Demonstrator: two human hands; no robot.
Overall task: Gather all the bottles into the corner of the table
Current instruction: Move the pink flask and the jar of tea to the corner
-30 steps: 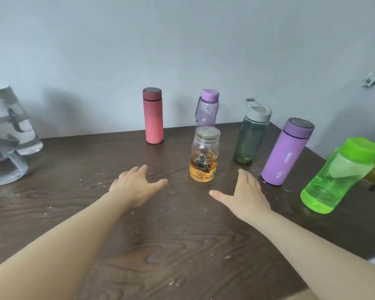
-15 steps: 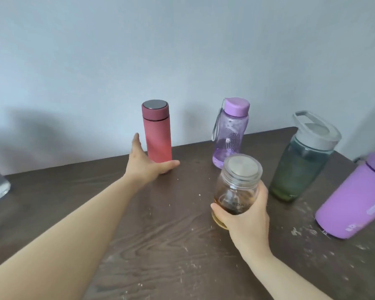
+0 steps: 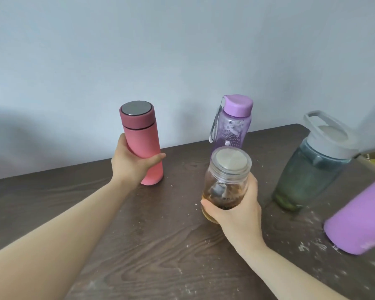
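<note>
Bottles are spread along the far side of the dark wooden table [image 3: 139, 245]. Pink flask [image 3: 142, 146] is gripped around its lower body by the left hand [image 3: 131, 164], tilted. Clear jar [image 3: 226, 182] with amber liquid is clasped by the right hand [image 3: 239, 210]. Behind it stands the translucent purple bottle [image 3: 233, 124]; to the right, the grey-green bottle [image 3: 310, 167] and a purple flask [image 3: 362, 221], blurred.

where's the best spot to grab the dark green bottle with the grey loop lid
Probably around the mid-body of the dark green bottle, coming from the near left side where the table is bare. It stands upright with a wide, smooth body, and the purple flask crowds its right. The grey loop handle on the lid would also take a finger from above.
</note>
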